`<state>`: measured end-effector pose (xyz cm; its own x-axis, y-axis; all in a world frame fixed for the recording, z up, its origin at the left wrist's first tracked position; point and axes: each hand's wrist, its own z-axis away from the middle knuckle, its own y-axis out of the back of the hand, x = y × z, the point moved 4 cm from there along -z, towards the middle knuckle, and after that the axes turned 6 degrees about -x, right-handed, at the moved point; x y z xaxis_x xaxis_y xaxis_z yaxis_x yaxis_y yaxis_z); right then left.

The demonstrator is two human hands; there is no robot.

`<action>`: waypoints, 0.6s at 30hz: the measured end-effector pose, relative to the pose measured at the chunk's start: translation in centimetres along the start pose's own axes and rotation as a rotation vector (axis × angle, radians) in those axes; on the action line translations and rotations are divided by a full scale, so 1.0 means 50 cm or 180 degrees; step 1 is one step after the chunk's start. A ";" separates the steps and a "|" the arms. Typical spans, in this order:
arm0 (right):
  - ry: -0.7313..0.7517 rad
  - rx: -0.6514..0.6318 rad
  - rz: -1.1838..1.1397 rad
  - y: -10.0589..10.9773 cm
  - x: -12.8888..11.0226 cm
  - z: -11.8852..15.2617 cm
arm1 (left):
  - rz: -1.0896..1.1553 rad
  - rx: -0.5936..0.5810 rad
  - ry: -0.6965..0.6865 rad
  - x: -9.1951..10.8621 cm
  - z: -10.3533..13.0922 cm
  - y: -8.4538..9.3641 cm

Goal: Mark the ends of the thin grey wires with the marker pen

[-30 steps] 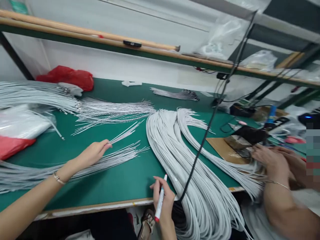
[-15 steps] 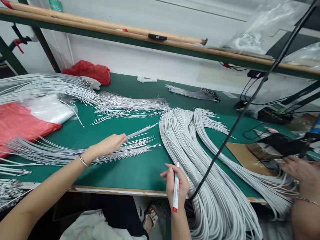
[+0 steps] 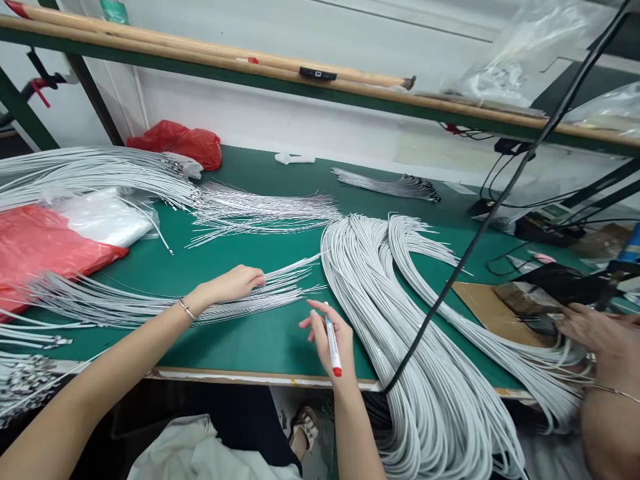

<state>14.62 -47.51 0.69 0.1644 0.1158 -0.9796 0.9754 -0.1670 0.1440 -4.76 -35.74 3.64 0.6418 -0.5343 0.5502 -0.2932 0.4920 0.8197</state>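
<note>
My left hand [image 3: 235, 283] is closed on some thin grey cables [image 3: 150, 303] of a loose bundle lying on the green table. The cable ends fan out to the right of its fingers. A white marker pen [image 3: 333, 343] with a red end rests in my right hand [image 3: 337, 327], just right of those ends. The pen's red end points down toward my wrist; its other end is near my fingertips. Beside my right hand, a thick bundle of white-grey cables [image 3: 400, 320] curves over the table's front edge.
More cables [image 3: 265, 207] lie behind my left hand. Red plastic bags [image 3: 50, 243] are at left. A black cord [image 3: 450, 273] crosses diagonally in front at right. Another person's hands [image 3: 590, 330] work beside cardboard [image 3: 480, 313]. A wooden-edged shelf [image 3: 210, 57] spans the back.
My left hand has slid slightly right along the cables. My right hand, with the marker pen, has moved left and up, nearer the cable ends.
</note>
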 end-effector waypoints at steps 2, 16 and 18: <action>-0.0064 0.0130 0.0011 0.012 0.005 0.007 | -0.0126 0.0136 0.0074 -0.009 -0.010 -0.011; -0.0191 -0.0219 -0.0832 -0.030 -0.007 -0.036 | 0.0039 -0.0235 -0.0321 0.075 0.011 -0.002; -0.0033 -0.0188 -0.1105 -0.044 -0.022 -0.046 | 0.0170 -0.0551 -0.0441 0.095 0.024 -0.014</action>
<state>12.63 -45.04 1.79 -0.1797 0.1458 -0.9729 0.9798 -0.0623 -0.1903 -2.35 -39.46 5.86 0.5215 -0.5877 0.6186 -0.1906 0.6264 0.7558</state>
